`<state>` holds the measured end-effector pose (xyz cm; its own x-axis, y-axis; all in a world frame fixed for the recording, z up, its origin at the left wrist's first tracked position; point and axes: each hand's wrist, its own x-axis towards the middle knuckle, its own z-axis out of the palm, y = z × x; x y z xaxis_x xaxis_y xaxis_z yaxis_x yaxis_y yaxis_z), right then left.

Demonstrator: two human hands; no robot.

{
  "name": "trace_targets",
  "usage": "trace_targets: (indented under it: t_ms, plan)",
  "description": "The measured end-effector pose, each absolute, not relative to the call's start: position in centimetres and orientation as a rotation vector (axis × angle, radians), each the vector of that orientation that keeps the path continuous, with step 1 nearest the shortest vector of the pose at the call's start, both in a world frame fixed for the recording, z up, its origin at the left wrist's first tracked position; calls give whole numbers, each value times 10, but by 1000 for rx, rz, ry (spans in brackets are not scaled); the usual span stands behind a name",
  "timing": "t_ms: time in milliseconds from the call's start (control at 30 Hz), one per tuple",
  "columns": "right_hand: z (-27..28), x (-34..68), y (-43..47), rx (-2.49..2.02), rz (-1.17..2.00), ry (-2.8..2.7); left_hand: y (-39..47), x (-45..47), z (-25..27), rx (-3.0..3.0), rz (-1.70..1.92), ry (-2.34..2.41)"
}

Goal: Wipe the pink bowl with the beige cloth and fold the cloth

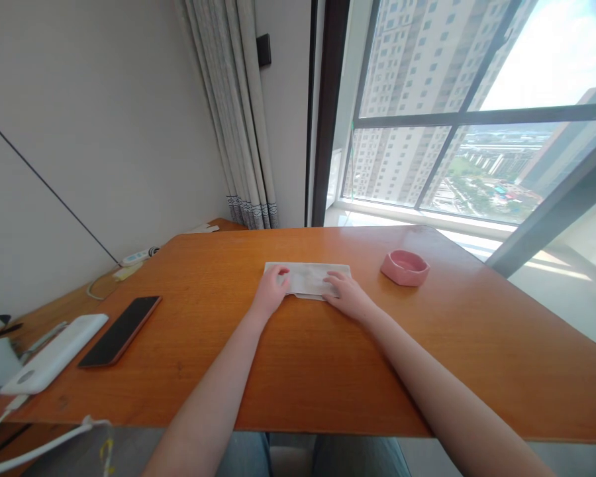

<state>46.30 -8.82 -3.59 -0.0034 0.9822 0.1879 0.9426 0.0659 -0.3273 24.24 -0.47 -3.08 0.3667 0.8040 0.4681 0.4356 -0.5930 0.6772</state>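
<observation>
In the center of the head view, 1 folded white sheet (306,279), cloth or paper, lies on 1 wooden table (322,371). The left hand (272,289) rests at its left end, open, fingers loosely bent; the right hand (348,296) rests at its right end, open, fingers apart. Right of center sits 1 pink angular bowl (406,267). At lower left lie 1 smartphone (122,331) and 1 white power bank (54,354), near each other.
</observation>
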Motion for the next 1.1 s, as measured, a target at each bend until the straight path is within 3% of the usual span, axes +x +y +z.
trace_targets:
  t_ms: [67, 167, 667, 1100]
  plan:
    - [-36, 462, -88, -1865, 201, -2022, -11, 247, -33, 2408, 776, 993]
    - [-37, 468, -85, -1872, 217, -2013, -13, 249, -39, 2498, 591, 1102]
    - [-25, 463, -88, -1912, 30, -1986, -8, 247, -33, 2510, 735, 1262]
    - [-13, 459, -100, -2035, 373, -2045, -9, 242, -31, 2440, 380, 1356]
